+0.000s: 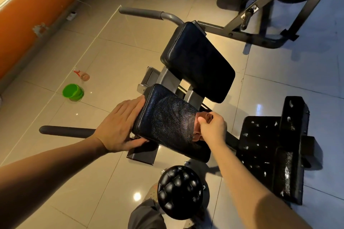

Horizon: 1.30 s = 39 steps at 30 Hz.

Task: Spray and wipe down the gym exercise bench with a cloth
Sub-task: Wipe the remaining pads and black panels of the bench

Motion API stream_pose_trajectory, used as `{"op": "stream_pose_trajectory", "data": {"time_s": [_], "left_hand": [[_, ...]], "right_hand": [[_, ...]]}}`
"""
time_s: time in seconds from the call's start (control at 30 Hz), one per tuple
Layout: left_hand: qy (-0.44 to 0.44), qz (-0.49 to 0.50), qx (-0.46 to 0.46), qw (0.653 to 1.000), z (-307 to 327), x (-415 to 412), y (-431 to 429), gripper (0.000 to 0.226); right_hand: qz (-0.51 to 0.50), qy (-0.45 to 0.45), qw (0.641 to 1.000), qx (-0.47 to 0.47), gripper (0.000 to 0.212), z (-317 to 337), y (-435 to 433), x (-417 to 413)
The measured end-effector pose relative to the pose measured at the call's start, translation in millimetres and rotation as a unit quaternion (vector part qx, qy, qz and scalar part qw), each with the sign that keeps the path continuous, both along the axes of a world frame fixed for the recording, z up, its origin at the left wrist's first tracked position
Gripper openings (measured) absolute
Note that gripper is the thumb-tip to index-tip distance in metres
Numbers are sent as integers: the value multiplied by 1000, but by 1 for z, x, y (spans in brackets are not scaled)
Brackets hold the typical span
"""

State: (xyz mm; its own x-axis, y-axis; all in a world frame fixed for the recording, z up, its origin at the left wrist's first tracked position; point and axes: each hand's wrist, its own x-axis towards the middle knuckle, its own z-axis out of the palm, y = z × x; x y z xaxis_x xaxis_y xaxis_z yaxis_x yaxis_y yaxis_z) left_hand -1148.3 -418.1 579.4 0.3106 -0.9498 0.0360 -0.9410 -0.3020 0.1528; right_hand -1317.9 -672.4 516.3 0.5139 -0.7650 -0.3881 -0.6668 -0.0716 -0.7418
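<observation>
Two black bench pads at frame centre: near pad (167,119), cracked and glossy; far pad (197,61) at one o'clock of it, apart. Bunched brown cloth (197,128) against near pad's three o'clock edge, gripped in curled fingers of right hand (212,126). At nine o'clock edge, left hand (121,126), fingers straight and flat against pad side, thumb at lower edge. At ten o'clock, well apart on floor tiles (111,52), spray bottle (82,75), green bucket (72,92) just beside. Worn black cushion (270,145) at three o'clock; tufted round seat (179,191) at six.

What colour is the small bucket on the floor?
The bucket is bright green; the head view shows it best.
</observation>
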Motion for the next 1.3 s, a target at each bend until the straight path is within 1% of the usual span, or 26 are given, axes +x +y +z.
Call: {"op": "stream_pose_trajectory", "data": {"time_s": [0.1, 0.2, 0.23, 0.3, 0.4, 0.47, 0.5, 0.57, 0.63, 0.67, 0.73, 0.83, 0.93, 0.97, 1.03, 1.1, 1.13, 1.2, 1.23, 1.3], "left_hand": [[3, 0, 5, 1000, 0, 0, 1, 115], [-2, 1, 6, 1000, 0, 0, 1, 114], [0, 2, 5, 1000, 0, -1, 1, 115], [2, 1, 6, 1000, 0, 0, 1, 115], [-1, 2, 2, 1000, 0, 0, 0, 116], [0, 3, 0, 1000, 1, -1, 0, 117], [1, 3, 3, 1000, 1, -1, 0, 117], [-1, 4, 6, 1000, 1, -1, 0, 117], [1, 7, 6, 1000, 0, -1, 1, 117], [2, 7, 8, 1000, -1, -1, 1, 117], [3, 9, 11, 1000, 0, -1, 1, 117], [2, 7, 5, 1000, -1, 0, 1, 116], [3, 3, 2, 1000, -2, 0, 2, 116], [2, 5, 2, 1000, -2, 1, 1, 116], [6, 5, 6, 1000, -1, 0, 1, 116], [6, 8, 6, 1000, -1, -1, 1, 116], [5, 7, 8, 1000, -1, -1, 1, 116], [3, 5, 7, 1000, 0, 0, 1, 117], [2, 4, 4, 1000, 0, 0, 0, 117], [-1, 4, 4, 1000, 0, 0, 0, 118]], "right_hand": [[-70, -1, 997, 22, 10, -16, 17, -20], [-110, 76, 990, 34, 11, -22, 13, -37], [-115, 87, 989, 40, 10, -20, 9, -35], [-88, 50, 994, 35, 9, -6, 10, -17], [29, -34, 999, 7, 7, 26, 42, 4], [82, -52, 995, -9, 7, 26, 62, -11], [81, -43, 996, -14, 6, 18, 64, -25], [39, 14, 999, -5, 3, 3, 51, -50], [0, 66, 998, 2, 6, -7, 26, -52], [-13, 67, 998, 10, 7, -9, 14, -43], [-22, 37, 999, 18, 6, -3, 0, -15], [1, -20, 1000, -2, 6, 16, 19, 15], [46, -44, 998, 11, 7, 16, 53, -16], [45, -35, 998, 3, 6, 11, 59, -33], [15, 35, 999, -12, 8, -6, 48, -63], [-38, 109, 993, 15, 12, -17, 21, -64], [-57, 118, 991, 23, 13, -16, 11, -57], [-64, 76, 995, 18, 9, -2, 6, -32], [-49, 34, 998, 12, 5, 8, 14, -19], [-3, -34, 999, 13, 8, 27, 43, -6]]}}
